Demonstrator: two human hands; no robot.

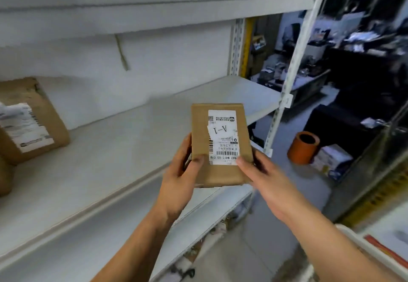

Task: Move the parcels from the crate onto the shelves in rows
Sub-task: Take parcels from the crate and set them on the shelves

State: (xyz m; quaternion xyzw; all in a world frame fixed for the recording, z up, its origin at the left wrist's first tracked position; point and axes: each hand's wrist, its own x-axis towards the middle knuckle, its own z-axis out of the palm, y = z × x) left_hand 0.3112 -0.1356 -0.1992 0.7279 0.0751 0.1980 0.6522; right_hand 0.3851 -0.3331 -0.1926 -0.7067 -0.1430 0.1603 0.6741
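**Parcel carried to the shelf, placement pending**

Parcel [220,144], a small brown carton with a white label marked "A-1", is held at the centre of the view, above the front edge of the shelf [106,160]. The left hand [178,175] grips its near left edge with the thumb laid on the top face. The right hand [262,178] closes on the near right corner, thumb touching the label. Both hands are shut on the carton; neither is free.

Step in hand: transfer. The carton appears to be raised, clear of the shelf board.

Next move, as judged: carry the carton toward 10 o'clock and set it down on the bare board. A placed parcel [28,120] leans against the back wall at 9 o'clock. A second brown item sits below it at the left edge. Aligning with these would continue a row.

Limits of view:
- The source crate cannot be identified with certainty; a pale rim at 4 o'clock is cut off.
- The item at the left edge is mostly out of frame.
- Small label print is illegible.
- Contents of the lower shelf are blurred.
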